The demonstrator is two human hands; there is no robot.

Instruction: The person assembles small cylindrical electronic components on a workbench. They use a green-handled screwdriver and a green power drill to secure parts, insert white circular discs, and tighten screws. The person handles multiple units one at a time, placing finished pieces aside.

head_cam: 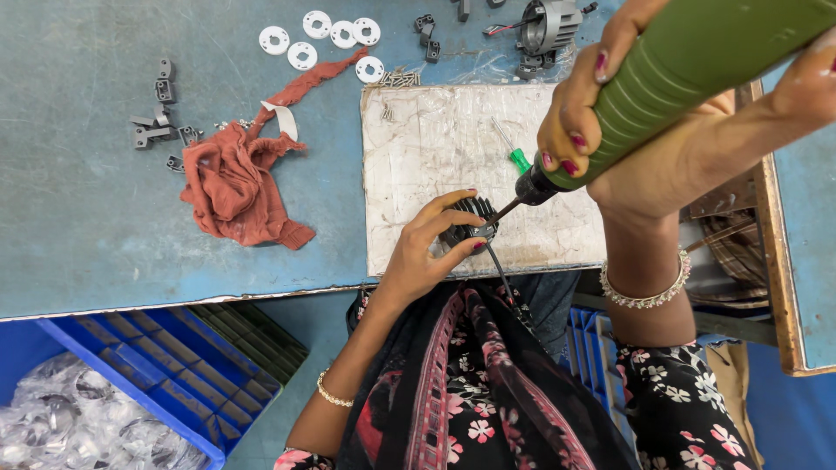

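Down at my far left sits a blue crate (187,370) with a bag of shiny metal parts (61,422) beside it, and up on the blue table (78,218) small grey brackets (157,130) lie just beside a crumpled red rag (239,183). Past the rag, white plastic rings (331,39) are scattered near the top edge. My left hand (427,252) curls its fingers around a small black finned housing (470,222), pinning it on the worn white board (453,148). A green-handled screwdriver (514,152) lies on that board. My right hand (610,130) is wrapped tight around the green power driver (688,78), its bit touching the housing from the right, tilted down. A grey motor part (549,26) rests above
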